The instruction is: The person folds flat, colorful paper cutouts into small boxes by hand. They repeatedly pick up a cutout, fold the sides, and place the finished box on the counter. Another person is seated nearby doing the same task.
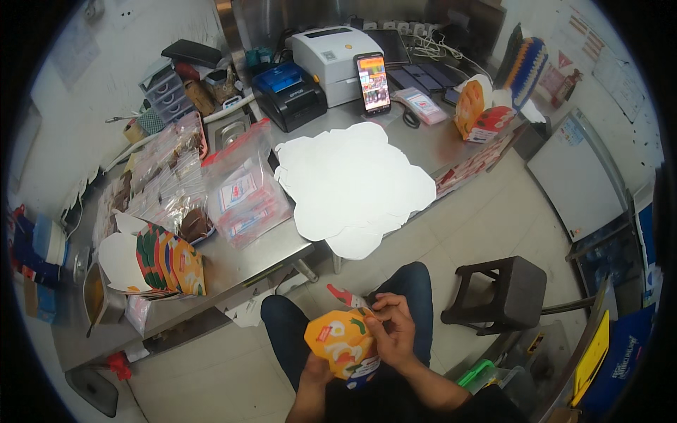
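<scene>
Over my lap, both hands grip an orange printed paper food box [343, 342], partly folded, with a red and white flap [345, 295] standing out at its far side. My left hand [316, 371] holds its lower left edge, the fingers mostly hidden behind the card. On the right side, my right hand [393, 330] pinches the upper edge between thumb and fingers. Flat white box blanks [356, 183] lie stacked on the steel table [271, 257] ahead, overhanging its near edge. Nested folded boxes [169, 259] stand at the table's left end.
A phone [373, 83] with a lit screen leans before a white label printer [331, 60], beside a black printer [289, 95]. Another folded box [483, 113] stands at far right. Plastic bags [243, 190] lie left of the blanks. On the floor right sits a dark stool [497, 289].
</scene>
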A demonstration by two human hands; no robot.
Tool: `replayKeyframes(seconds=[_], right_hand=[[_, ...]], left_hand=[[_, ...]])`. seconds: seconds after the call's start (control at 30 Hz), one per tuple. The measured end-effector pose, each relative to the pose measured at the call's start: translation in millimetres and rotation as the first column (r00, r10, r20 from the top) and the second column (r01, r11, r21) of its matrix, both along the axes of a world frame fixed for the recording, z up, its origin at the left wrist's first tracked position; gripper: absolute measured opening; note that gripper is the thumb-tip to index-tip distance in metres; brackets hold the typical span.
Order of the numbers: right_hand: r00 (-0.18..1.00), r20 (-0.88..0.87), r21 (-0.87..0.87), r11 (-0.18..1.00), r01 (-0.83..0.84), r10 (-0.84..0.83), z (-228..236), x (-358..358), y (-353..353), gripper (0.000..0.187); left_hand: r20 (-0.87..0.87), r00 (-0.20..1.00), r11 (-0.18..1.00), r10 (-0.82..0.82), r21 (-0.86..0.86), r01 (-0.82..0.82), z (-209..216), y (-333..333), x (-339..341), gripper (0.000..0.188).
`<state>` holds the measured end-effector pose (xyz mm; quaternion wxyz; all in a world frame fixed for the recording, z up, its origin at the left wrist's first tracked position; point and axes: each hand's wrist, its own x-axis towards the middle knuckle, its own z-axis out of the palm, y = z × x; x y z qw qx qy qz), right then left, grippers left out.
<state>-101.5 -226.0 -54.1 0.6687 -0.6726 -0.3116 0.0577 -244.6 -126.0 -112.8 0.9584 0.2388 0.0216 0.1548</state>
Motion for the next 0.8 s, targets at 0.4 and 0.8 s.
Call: replayKeyframes(seconds=[0.4,0.8], right_hand=[[0.922,0.32,-0.175,0.97,-0.17,0.219,-9.3,17.4,-18.7,0.015],[0.768,0.519,-0.315,0.919,-0.236,0.375,-7.7,16.9,-22.6,0.024]], left_hand=[[-0.416,0.897,0.989,0.147,0.083,-0.123,34.5,-15.5,12.5,0.035],[-0.417,0.898,0.99,0.141,0.058,-0.128,26.5,-13.1,6.2,0.036]])
